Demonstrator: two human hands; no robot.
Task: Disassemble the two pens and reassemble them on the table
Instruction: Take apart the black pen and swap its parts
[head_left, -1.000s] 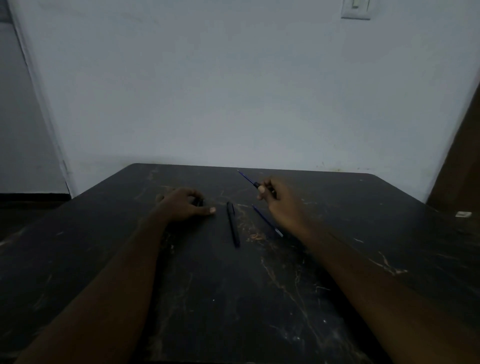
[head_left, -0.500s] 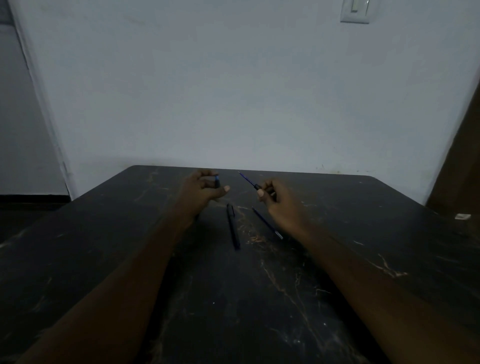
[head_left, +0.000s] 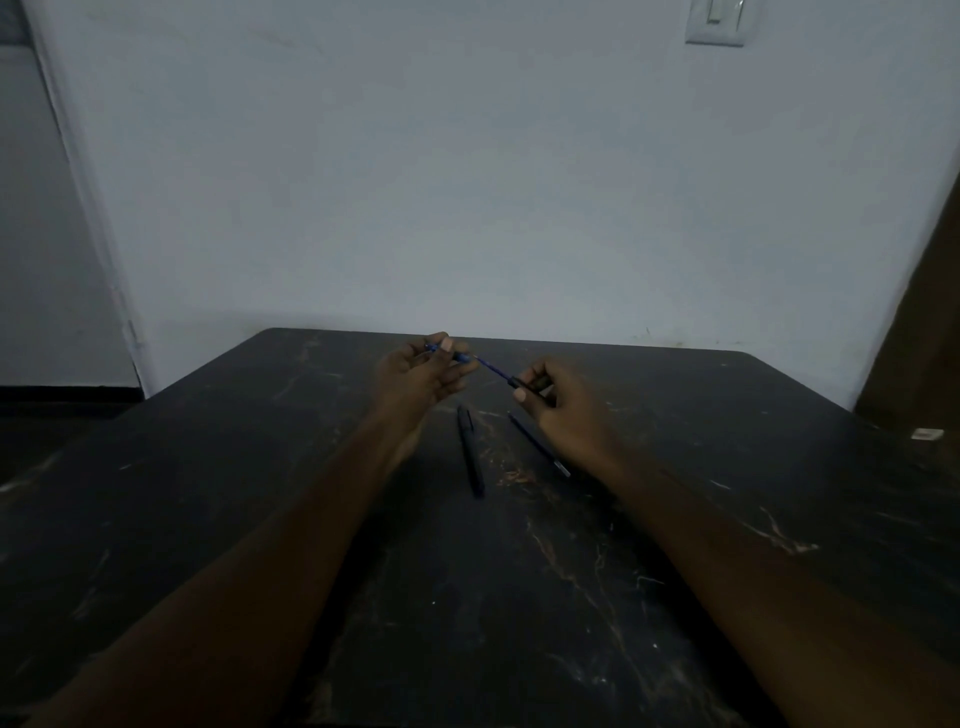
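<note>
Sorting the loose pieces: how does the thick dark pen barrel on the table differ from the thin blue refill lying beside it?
The thick dark pen barrel is fatter; the thin blue refill is slimmer. The barrel lies fully in view; the refill is partly hidden by the right hand. The barrel looks black, the refill bluish. Both lie flat on the dark scratched table, untouched.

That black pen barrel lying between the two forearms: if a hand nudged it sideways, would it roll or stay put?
The black pen barrel looks slim and round, so a sideways nudge would probably roll it. What seems to be a clip near its far end might stop the roll early. The table looks flat and hard, giving little resistance. It is likely light and stiff.
</note>
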